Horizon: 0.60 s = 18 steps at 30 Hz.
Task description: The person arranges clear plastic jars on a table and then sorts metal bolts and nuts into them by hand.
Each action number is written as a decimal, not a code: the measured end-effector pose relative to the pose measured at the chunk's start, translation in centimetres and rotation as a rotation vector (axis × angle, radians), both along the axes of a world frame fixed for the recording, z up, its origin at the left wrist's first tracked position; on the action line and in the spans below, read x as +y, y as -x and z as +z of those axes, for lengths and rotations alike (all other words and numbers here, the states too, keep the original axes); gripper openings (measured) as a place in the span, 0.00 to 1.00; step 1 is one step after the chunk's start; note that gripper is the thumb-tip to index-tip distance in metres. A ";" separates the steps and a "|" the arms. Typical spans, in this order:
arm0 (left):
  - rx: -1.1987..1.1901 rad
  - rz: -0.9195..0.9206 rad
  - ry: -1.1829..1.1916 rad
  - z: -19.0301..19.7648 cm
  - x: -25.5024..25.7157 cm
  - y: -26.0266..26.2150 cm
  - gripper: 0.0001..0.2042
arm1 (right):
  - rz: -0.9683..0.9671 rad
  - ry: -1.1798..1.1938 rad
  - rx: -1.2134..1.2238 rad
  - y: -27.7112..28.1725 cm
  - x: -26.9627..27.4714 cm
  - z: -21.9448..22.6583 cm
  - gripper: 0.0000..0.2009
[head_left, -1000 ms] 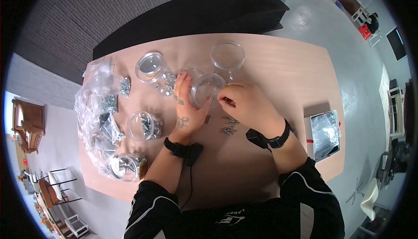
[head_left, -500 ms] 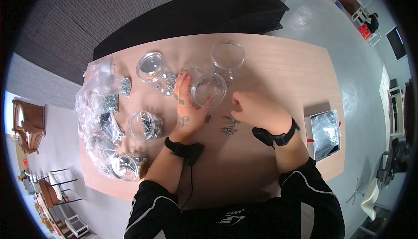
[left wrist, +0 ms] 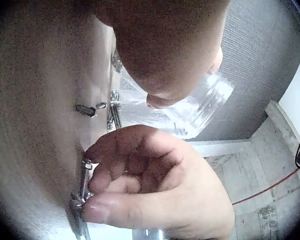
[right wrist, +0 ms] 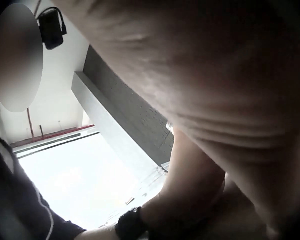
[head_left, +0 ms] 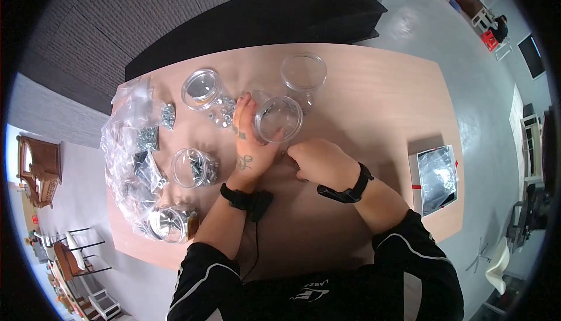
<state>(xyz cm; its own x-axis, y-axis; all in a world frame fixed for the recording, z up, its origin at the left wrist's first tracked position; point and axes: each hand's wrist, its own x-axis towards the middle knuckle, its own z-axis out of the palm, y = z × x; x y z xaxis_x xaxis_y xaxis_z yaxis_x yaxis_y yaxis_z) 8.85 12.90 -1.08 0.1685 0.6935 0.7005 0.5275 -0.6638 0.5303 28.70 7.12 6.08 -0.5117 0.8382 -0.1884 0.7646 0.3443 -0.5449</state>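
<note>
My left hand grips a clear plastic jar around its side, the open mouth tilted up toward me. The jar's threaded rim also shows in the left wrist view, past the left hand's fingers. Low over the table, my right hand has its fingers curled. The left wrist view shows its thumb and index fingertip pinching a metal bolt close to the tabletop. More bolts lie under that hand, hidden from the head camera. Another small dark bolt lies nearby. The right wrist view shows no fingertips.
A jar of nuts stands left of my left hand, with an open jar of bolts and another filled jar nearer me. Plastic bags cover the left side. An empty jar stands behind; a box sits right.
My right hand was at the jar's mouth, drew back to the right, then came down and left over the bolts on the table. The left hand and its jar have stayed in place.
</note>
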 end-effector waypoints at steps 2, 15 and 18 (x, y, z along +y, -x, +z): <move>0.002 0.001 -0.004 0.0 0.0 0.0 0.51 | 0.006 0.008 0.017 0.0 0.1 -0.1 0.09; -0.090 -0.025 0.016 -0.3 0.1 -0.2 0.46 | -0.053 -0.206 -0.011 -1.4 1.1 -1.1 0.05; -0.080 -0.017 0.011 -0.2 0.1 -0.2 0.47 | -0.070 -0.143 0.025 -1.6 1.0 1.4 0.05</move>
